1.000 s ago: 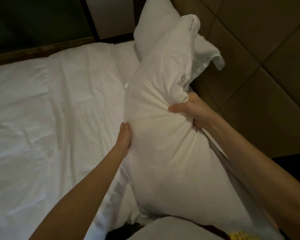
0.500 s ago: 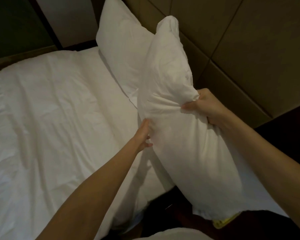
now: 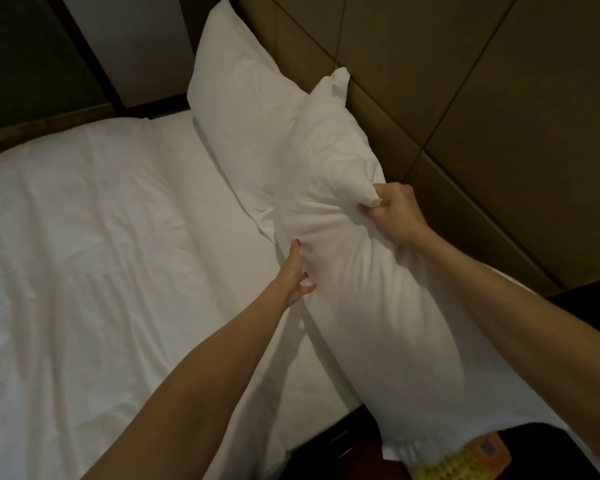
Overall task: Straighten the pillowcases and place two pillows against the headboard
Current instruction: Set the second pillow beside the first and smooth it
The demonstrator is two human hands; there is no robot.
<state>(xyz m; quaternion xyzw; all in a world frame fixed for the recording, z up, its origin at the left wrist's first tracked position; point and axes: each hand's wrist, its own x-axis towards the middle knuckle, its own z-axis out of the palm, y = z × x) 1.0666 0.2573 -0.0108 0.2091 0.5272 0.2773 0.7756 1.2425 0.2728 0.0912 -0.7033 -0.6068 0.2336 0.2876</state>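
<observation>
A long white pillow lies slanted between my hands, its far corner touching the brown padded headboard. My right hand is closed on a bunched fold at the pillow's right edge. My left hand presses its fingers into the pillow's left side, pinching the cloth. A second white pillow leans upright against the headboard behind and left of the held one. The near end of the held pillow hangs past the mattress corner.
The white sheeted bed fills the left and middle. A dark wall and a wooden ledge run along the far side. Dark floor shows at the bottom, with a yellow and orange object under the pillow's near end.
The pillow has swung down from upright and toward the headboard, now lying lower along the bed's edge. Both hands kept their grip and moved with it.
</observation>
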